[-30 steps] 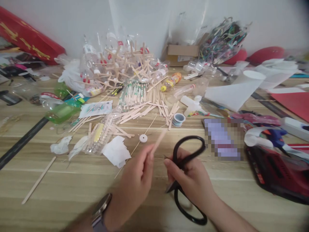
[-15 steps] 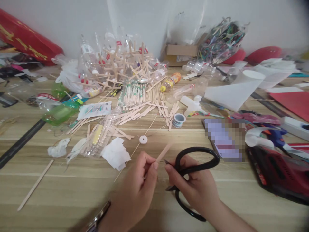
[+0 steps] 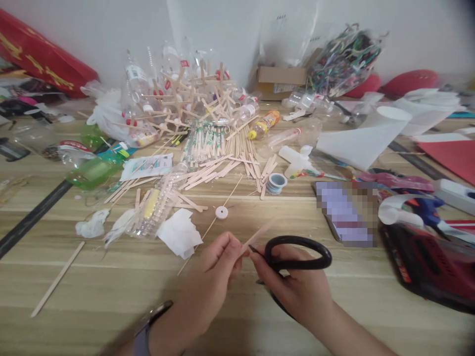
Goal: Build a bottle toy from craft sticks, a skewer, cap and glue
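Note:
My left hand [image 3: 217,274] is closed, pinching a flat wooden craft stick [image 3: 257,235] that points up and to the right. Black-handled scissors [image 3: 299,241] are in my right hand [image 3: 299,279], whose fingers wrap round the metal part by the loops. One pointed blade tip lies close against the stick near my left fingertips; whether it touches cannot be made out. Just beyond my hands, a small white disc [image 3: 221,212] with a centre hole sits on a thin skewer [image 3: 208,231]. A crumpled white tissue [image 3: 179,233] lies left of it.
A loose craft stick [image 3: 58,279] lies at left. Further back are piled sticks [image 3: 210,173], plastic bottles [image 3: 137,79], a wire spool [image 3: 276,183] and a white paper cone [image 3: 365,138]. A phone [image 3: 343,212] and a red-black power tool [image 3: 426,267] lie at right.
My left hand has rolled, and the stick now leans flatter to the right. The scissors have turned and moved slightly left, their blade tip closer to the stick.

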Demonstrator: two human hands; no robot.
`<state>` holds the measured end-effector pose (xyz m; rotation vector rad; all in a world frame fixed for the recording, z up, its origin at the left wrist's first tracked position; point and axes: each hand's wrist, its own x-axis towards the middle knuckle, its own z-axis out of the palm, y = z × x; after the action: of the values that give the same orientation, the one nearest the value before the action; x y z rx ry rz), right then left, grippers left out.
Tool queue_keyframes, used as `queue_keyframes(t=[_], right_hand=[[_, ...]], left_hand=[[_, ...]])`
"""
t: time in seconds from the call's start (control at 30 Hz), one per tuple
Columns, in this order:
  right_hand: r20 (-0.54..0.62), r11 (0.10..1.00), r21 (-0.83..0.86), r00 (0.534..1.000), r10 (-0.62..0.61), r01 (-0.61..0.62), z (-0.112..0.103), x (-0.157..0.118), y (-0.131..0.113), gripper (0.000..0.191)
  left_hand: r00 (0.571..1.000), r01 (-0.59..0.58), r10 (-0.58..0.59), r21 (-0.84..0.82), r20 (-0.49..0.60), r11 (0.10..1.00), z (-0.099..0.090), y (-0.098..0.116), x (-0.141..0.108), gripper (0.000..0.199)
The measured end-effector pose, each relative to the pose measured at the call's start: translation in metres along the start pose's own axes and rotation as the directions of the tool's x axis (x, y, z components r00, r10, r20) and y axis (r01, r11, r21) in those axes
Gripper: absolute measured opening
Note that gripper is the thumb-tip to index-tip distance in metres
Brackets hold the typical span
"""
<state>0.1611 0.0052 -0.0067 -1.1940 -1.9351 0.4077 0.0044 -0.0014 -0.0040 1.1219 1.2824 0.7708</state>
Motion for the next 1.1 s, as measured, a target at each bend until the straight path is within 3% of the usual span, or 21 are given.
queue_keyframes(t=[0.1,0.23,0.83,0.97,1.1], right_hand=[[0.013,1.000,0.008,1.000,0.004,-0.004,0.000,0.000,-0.001,0.035],[0.012,1.000,0.005,1.000,-0.005,0.005,0.000,0.000,0.000,0.032],[-0.129,0.978,-0.159,0.979,-0.155,0.134,0.002,-0.001,0.006,0.029],[-0.067,0.961,-0.196,0.975,-0.213,0.197,0.001,-0.003,0.013,0.026],[-0.019,0.905,-0.240,0.930,-0.366,0.352,-0.003,-0.005,0.018,0.006]], left_hand=[[0.992,0.104,-0.083,-0.239,0.095,0.965,0.001,0.001,0.003,0.039],[0.987,0.133,-0.095,-0.341,0.126,0.931,0.001,0.003,0.003,0.038],[0.977,0.178,-0.119,-0.374,0.176,0.910,0.001,-0.002,0.003,0.041],[0.984,0.132,-0.080,-0.355,0.158,0.926,0.000,0.002,0.003,0.041],[0.985,0.093,-0.040,-0.326,0.168,0.941,-0.001,0.005,0.003,0.040]])
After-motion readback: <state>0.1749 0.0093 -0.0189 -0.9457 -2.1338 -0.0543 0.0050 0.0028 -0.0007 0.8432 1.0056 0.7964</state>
